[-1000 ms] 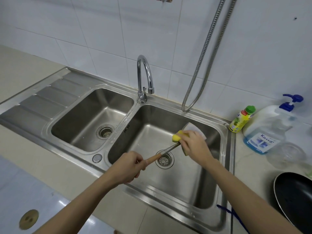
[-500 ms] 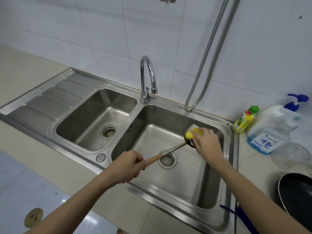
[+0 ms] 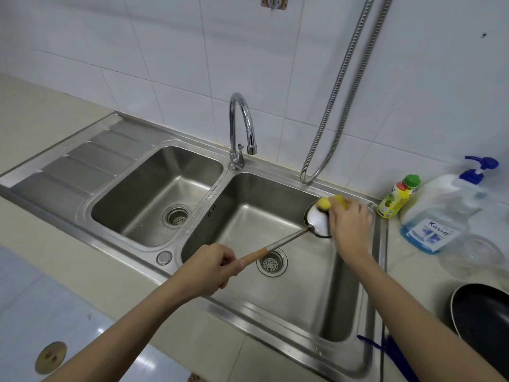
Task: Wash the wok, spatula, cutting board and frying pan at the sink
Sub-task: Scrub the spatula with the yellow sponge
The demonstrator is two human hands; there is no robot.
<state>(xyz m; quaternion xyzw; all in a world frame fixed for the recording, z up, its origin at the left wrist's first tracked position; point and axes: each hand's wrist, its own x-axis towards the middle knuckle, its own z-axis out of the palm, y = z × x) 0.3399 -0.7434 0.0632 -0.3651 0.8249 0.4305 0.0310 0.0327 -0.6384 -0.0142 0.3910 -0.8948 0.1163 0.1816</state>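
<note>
A view looks down from a person's head at a stainless steel double sink (image 3: 381, 244) set into a pale desk (image 3: 41, 111) against a white tiled wall. The left hand (image 3: 209, 267) has its grip curled tightly round the wooden handle end of a spatula (image 3: 286, 239), holding it over the right basin, above the drain. The spatula's metal shaft slants up and to the right, ending in a shiny blade near the basin's far right corner. The right hand (image 3: 348, 224) has its grip closed on a yellow sponge (image 3: 330, 203), pressing it against the top of the blade; the fingers cover part of the blade and are slightly blurred. The left basin holds nothing but its drain. A curved chrome tap (image 3: 242, 128) stands behind the divider between the basins, its spout over the right basin. A metal hose (image 3: 338, 97) hangs down the wall to the right of it. On the desk to the right stand a small yellow bottle with a green cap (image 3: 396, 198), a large pump bottle of blue liquid (image 3: 440, 216), and a clear glass bowl (image 3: 473, 252). The black frying pan (image 3: 484, 318) lies at the lower right edge, partly cut off.
</note>
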